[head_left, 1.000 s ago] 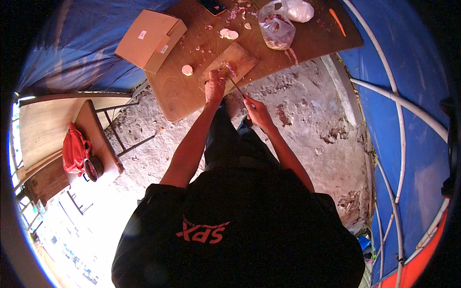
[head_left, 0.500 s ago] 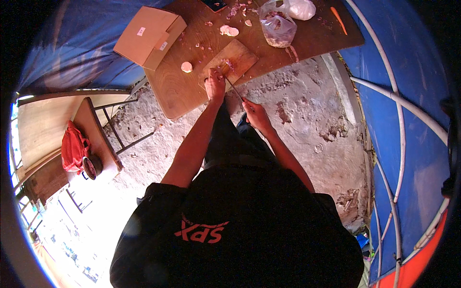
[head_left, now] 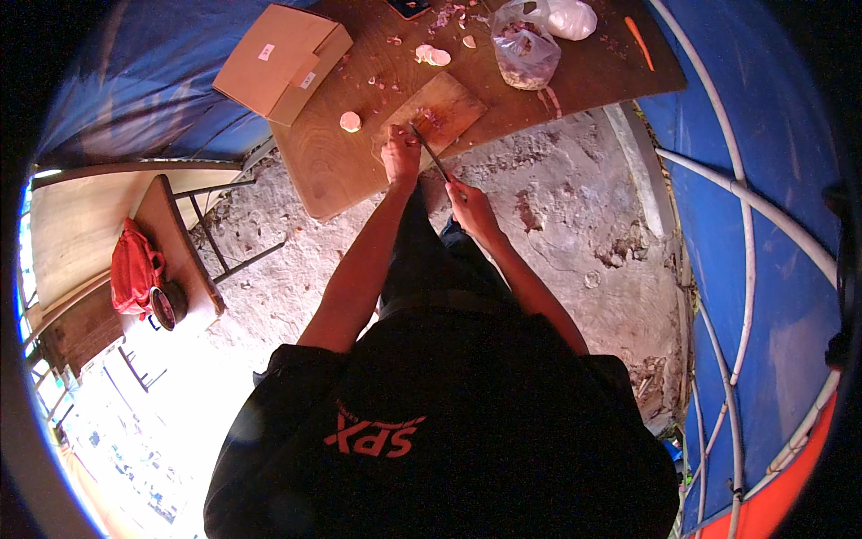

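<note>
My right hand is wrapped round the handle of a knife, whose blade slants up to the left over a wooden cutting board. The fingers of my left hand are curled down at the board's near left part, close to the blade tip. What they press on is hidden beneath them. Small purplish chopped bits lie on the board just beyond my left hand. A pale round piece lies left of the board, and several similar pale pieces lie behind it.
On the brown wooden table stand a cardboard box, a clear plastic bag of scraps and a white bag. An orange carrot-like stick lies far right. A red bag rests on furniture at the left.
My right hand with the knife has shifted slightly up and left, and the blade has moved a little over the board. My left hand stays nearly where it was.
</note>
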Available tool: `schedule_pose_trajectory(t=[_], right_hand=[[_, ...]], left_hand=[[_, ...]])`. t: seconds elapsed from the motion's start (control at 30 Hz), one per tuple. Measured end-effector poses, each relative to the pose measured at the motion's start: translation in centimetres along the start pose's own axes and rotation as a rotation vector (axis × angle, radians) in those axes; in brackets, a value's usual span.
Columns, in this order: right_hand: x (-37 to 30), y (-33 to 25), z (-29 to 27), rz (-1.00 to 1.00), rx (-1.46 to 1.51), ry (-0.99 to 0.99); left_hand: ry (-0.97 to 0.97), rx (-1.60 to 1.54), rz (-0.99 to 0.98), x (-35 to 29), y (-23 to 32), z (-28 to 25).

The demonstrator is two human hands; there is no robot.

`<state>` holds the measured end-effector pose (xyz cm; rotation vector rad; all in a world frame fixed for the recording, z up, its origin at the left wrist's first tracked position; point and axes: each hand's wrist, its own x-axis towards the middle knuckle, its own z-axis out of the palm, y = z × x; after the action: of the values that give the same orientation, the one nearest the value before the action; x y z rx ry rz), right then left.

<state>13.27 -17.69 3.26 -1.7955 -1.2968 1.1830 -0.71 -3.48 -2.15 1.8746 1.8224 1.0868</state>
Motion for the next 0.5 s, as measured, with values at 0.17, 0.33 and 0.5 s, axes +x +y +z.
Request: schedule_pose_trajectory(t=[0.17,0.33,0.5], right_hand=[[-2.0,0.0,-0.7,0.041,0.070,-0.024],[-1.9,-0.3,-0.9,0.061,0.088,-0.033],[-0.3,-0.4,-0.8,0.059,0.033,-0.042]], left_hand=[[-0.058,0.008,-0.085,0.1,0.4,-0.2],[-0.061,0.032,-0.012,0.5,0.4,-0.3],[-0.065,-0.003,0.014,0.6,0.4,-0.4]])
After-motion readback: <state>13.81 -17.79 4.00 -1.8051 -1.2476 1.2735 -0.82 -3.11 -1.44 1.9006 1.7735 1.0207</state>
